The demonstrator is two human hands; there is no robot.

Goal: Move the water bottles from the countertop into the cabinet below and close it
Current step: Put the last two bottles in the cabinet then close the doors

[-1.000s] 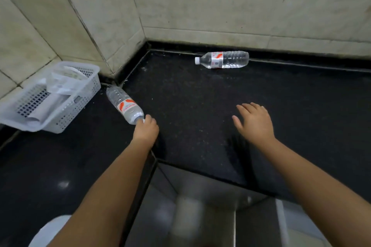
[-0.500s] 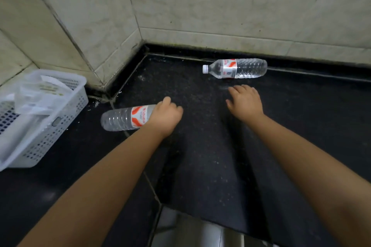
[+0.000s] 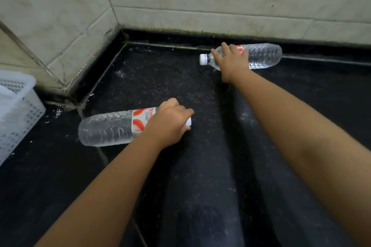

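Near bottle is lain on its side on the black counter, cap to the right; its neck end is gripped by the left hand, fingers curled round it. Far bottle, also on its side by the back wall, cap to the left, is covered at neck & label by the right hand, fingers laid over it. White basket is seen at left edge.

left hand grips near bottle neck | right hand on far bottle — both lying on countertop
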